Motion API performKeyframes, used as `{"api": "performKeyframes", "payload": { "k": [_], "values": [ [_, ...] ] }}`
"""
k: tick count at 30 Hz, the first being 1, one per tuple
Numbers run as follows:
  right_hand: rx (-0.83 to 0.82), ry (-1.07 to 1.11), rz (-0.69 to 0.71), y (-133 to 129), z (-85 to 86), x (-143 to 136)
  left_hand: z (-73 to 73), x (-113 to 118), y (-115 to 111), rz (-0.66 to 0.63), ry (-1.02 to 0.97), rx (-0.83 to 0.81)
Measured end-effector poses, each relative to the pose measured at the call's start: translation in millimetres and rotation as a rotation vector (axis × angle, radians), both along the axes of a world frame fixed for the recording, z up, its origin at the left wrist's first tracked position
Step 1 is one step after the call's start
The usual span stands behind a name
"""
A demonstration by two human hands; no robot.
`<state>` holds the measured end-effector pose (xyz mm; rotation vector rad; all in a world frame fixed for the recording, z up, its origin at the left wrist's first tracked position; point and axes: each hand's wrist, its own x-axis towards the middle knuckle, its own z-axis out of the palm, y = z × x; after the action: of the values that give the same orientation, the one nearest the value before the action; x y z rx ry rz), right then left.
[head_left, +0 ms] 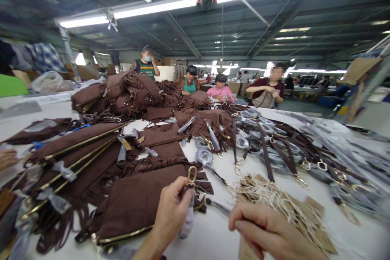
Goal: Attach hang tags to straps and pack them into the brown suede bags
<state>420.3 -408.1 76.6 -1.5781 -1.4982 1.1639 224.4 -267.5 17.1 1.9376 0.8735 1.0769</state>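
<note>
Both hands are sitting right at the near edge of the table. Left hand is pinching the gold clasp at the corner of a brown suede bag, fingers curled tight around the hardware so only the top loop is poking out above them. That bag is lying flat at the near edge, zipper side toward the camera. Right hand is resting on the stack of paper tags just beside the bag, fingers half curled with one pointing left; can't really tell whether it's actually gripping a tag or just pressing down on the pile.

Moving outward: more flat brown bags are overlapping toward the left edge, a big heap of fringed bags is piling up toward the far side, and a tangle of brown straps with gold clips in plastic wrap is spreading along the right side. Another person's hand is showing at the left edge, and several people are working at the far end.

What's looking risky to me: those tag strings are lying in one loose knot, so lifting one is probably going to drag a few others along or off the table edge. The fringe right next to the clasp could also snag in it, and with the grip being only a fingertip pinch, the clasp could slip out if the bag shifts.
</note>
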Motion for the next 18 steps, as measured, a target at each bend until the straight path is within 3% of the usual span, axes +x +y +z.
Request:
{"api": "performKeyframes", "payload": {
  "k": [3,6,8,10,13,16,18],
  "values": [
    [0.019,0.029,-0.144,-21,8.4,36,-3.3,-5,1,-0.011,-0.017,-0.022],
    [0.095,-0.191,-0.429,-53,14.9,75,-10.5,-10,11,-0.024,-0.043,-0.073],
    [0.082,-0.462,-0.658,-74,6.2,101,-15.3,-9,19,-0.033,-0.044,-0.101],
    [-0.020,-0.764,-0.826,-94,-14.7,125,-16.8,-6,24,-0.036,-0.037,-0.101],
    [-0.127,-1.026,-0.864,-110,-56.2,153,-12.5,-2,18,-0.038,-0.040,-0.069],
    [0.164,-1.037,-0.837,-95,-82.0,155,-7.6,2,8,-0.061,-0.043,-0.061],
    [0.347,-0.850,-0.778,-69,-79.8,132,-6.9,5,5,-0.066,-0.023,-0.054]
  ]
}}
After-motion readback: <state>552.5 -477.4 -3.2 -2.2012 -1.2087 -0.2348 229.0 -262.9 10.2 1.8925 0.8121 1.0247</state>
